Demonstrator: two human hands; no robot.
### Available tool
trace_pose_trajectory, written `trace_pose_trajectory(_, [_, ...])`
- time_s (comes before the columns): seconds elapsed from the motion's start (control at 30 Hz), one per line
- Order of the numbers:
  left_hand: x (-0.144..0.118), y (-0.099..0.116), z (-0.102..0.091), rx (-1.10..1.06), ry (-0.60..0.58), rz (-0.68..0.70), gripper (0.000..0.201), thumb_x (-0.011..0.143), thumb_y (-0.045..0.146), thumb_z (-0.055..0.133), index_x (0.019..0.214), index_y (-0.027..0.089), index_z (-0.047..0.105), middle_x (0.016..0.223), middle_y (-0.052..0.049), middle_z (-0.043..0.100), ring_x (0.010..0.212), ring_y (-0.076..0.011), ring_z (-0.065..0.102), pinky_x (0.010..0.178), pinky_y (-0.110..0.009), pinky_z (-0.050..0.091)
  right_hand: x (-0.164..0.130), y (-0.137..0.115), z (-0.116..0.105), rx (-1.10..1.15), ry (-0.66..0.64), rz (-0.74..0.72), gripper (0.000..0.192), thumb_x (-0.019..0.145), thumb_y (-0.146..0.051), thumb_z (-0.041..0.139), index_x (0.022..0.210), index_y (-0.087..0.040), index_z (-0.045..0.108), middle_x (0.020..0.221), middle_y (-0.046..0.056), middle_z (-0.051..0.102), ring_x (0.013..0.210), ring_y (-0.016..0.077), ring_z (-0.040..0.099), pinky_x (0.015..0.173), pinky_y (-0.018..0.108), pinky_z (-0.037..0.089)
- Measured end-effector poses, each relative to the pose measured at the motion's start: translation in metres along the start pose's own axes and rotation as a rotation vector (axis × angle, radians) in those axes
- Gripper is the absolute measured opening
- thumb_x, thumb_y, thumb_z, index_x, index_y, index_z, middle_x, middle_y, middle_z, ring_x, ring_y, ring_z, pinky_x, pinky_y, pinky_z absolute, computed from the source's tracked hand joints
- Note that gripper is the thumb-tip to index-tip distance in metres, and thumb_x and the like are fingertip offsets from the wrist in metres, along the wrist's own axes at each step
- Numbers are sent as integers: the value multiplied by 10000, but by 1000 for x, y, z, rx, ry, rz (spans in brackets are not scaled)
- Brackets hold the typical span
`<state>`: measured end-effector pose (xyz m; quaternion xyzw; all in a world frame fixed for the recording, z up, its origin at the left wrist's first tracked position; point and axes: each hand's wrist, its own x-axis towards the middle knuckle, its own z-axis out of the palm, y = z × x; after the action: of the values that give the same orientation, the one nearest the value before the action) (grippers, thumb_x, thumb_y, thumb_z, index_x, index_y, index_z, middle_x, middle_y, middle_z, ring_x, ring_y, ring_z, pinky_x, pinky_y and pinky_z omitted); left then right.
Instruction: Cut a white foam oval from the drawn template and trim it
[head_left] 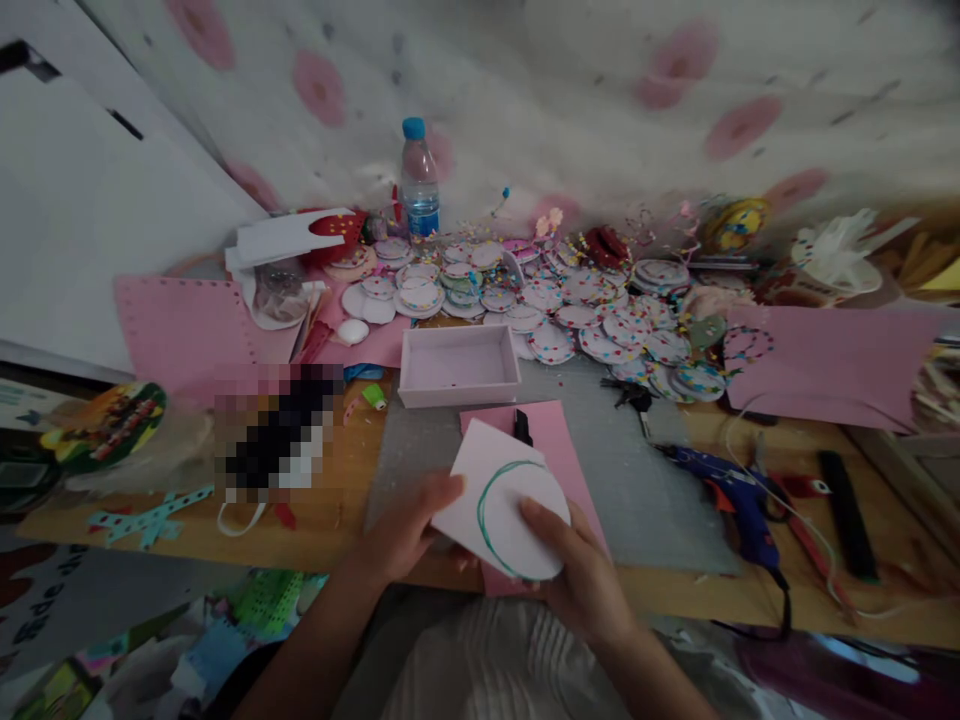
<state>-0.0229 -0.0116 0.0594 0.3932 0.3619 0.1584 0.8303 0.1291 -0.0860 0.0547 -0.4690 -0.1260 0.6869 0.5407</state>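
Behind white sheet [501, 500] (both hands): tray [459, 364]; right, glue gun [731, 495].

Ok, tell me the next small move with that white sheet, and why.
Probably turn the white sheet a little between both hands. The left hand pinches its left edge, the right hand holds its lower right, and the green circle drawn on it looks only partly cut round.
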Motion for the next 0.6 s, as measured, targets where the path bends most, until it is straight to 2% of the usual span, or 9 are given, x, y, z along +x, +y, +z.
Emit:
trace_pose_trajectory(0.07, [-2,-2,0,79,-28,-3,556,661,686,662,598,139,584,496,-7,535,436,-81,463,439,-206,364,1,5,2,27,129,-53,393,697,-459,767,920,-149,671,605,0,620,458,89,522,381,157,419])
trace_pose_trajectory(0.1, [-4,-2,0,118,-35,-19,530,675,649,683,602,133,584,499,0,532,433,-69,453,436,-192,349,1,6,1,20,145,-42,387,693,-466,769,894,-150,669,599,0,625,445,85,519,373,154,415])
trace_pose_trajectory(0.2, [-11,-3,-1,129,-46,-75,503,700,613,693,625,124,603,510,3,539,436,-60,455,416,-169,314,-1,5,-4,-41,-3,93,428,718,-546,716,743,-123,653,475,13,593,334,70,463,304,146,349])
trace_pose_trajectory(0.3, [-14,-5,-2,65,-78,-68,511,665,625,716,652,122,632,520,-10,569,430,-66,478,394,-167,298,-3,-1,-9,-73,-156,168,501,737,-590,666,692,-92,653,415,46,585,284,65,437,267,132,277])
trace_pose_trajectory(0.37, [-12,-8,-1,9,-73,-67,496,652,610,736,659,124,636,527,-12,579,426,-67,481,392,-171,309,-4,-3,-9,-64,-167,165,514,745,-592,653,718,-78,669,413,54,593,272,60,423,259,127,258])
trace_pose_trajectory(0.5, [-4,-14,3,-69,-24,-57,466,621,577,757,640,132,618,502,2,556,404,-66,458,383,-178,325,-6,5,-4,-28,-92,135,508,758,-589,639,682,-86,656,389,34,568,265,45,393,260,121,244])
trace_pose_trajectory(0.6, [0,-15,-5,-48,54,-19,371,617,484,742,628,140,601,457,25,521,350,-47,400,348,-171,272,-5,12,-5,-36,-104,130,513,748,-610,630,697,-99,640,422,32,571,307,65,438,286,137,291])
